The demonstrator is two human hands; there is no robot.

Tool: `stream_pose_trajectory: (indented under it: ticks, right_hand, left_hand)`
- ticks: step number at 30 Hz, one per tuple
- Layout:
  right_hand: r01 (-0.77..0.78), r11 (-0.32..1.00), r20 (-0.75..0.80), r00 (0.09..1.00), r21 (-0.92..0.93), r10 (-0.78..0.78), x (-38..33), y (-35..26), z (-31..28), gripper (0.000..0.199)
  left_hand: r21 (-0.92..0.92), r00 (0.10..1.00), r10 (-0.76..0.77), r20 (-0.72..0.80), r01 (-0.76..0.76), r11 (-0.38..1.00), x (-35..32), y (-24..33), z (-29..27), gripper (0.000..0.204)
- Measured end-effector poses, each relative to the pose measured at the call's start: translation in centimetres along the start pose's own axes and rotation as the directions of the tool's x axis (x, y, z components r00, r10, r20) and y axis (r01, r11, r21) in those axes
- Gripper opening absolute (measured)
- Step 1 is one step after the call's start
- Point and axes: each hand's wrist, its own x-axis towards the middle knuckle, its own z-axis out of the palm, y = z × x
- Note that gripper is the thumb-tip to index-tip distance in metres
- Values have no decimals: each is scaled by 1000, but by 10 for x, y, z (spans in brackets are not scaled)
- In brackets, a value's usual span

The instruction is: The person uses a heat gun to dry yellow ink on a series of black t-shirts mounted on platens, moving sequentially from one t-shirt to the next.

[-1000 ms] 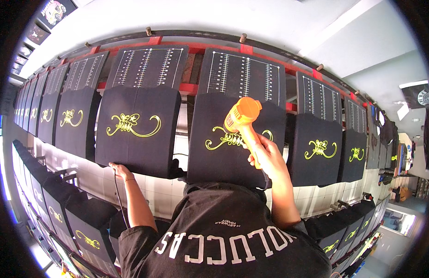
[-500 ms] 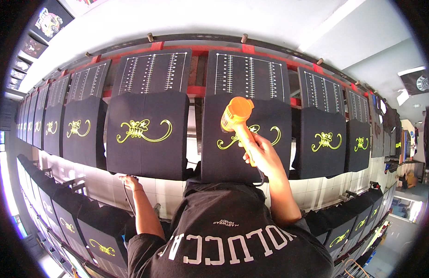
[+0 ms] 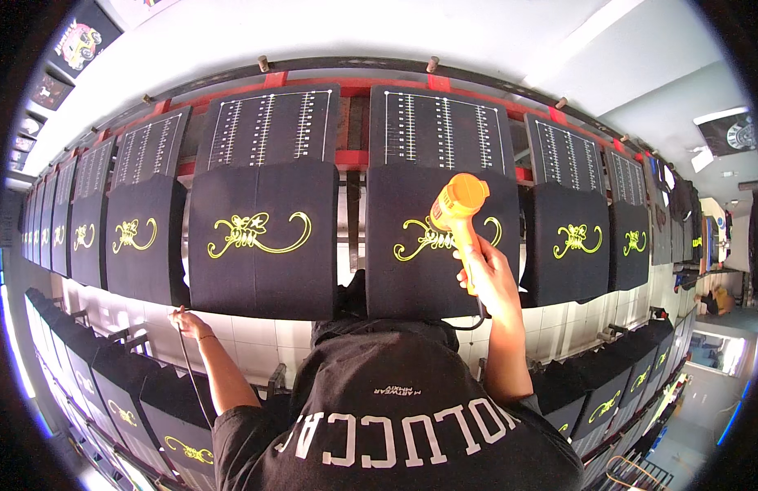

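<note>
My right hand [image 3: 491, 278] is wrapped round the handle of an orange hair dryer [image 3: 461, 200]. The dryer hangs above a black shirt [image 3: 444, 286] on a printing board, covering part of its yellow-green scroll print [image 3: 420, 237]. A dark cord [image 3: 469, 326] loops from the lower end of the handle. Off to the left, my left hand [image 3: 182, 319] is closed round a thin dark cord [image 3: 192, 372] that runs down beside my forearm. It is just below the front edge of another board, whose black shirt [image 3: 264, 286] carries the same print.
Black boards with white ruled marks [image 3: 440, 127] stand in a long row on a red frame [image 3: 350, 157]. Several carry printed black shirts. A second row of shirt-covered boards [image 3: 178, 409] lies behind me on both sides. Pale floor tiles [image 3: 252, 335] show between the rows.
My right hand and the dryer have shifted right over the shirt, uncovering more of the print's left side. My left hand has moved further left with the cord.
</note>
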Motion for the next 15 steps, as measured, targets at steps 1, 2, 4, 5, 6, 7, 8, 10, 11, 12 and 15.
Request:
stream_pose_trajectory:
  ticks: [1,2,4,5,6,7,8,10,11,12,15]
  right_hand:
    - [-21,999,28,999,30,20,-1,-1,-2,43]
    - [-40,998,41,998,51,38,-2,-2,-5,45]
    - [-73,994,44,997,84,69,-3,2,-10,48]
    - [-66,995,4,998,70,66,-6,3,-11,48]
    - [-61,997,-43,997,53,63,-10,4,-11,48]
    - [-57,998,-87,994,36,60,-14,5,-11,47]
    - [-44,999,-147,988,7,45,-16,7,-10,46]
    - [-43,999,-180,983,25,47,-19,8,-10,46]
    - [-42,998,-192,980,37,48,-20,8,-10,45]
    - [-42,998,-187,981,52,52,-22,7,-10,43]
    - [-77,987,-120,988,140,95,-25,5,-20,41]
  left_hand:
    - [69,995,101,10,-102,992,23,-15,-2,45]
    - [-111,993,121,16,-118,987,24,-21,8,46]
    - [-246,995,31,94,-7,969,22,-22,29,49]
    - [-308,991,-10,135,52,950,22,-22,36,51]
    - [-195,990,7,143,21,980,16,-21,46,51]
    - [-79,989,24,149,-12,997,8,-21,51,52]
    - [-36,991,86,103,-83,996,-1,-22,56,52]
    - [60,986,158,60,-162,985,3,-29,57,53]
    - [110,985,164,61,-170,979,13,-34,53,52]
    - [159,984,164,71,-173,972,13,-34,54,51]
    - [75,991,127,31,-129,989,8,-40,58,49]
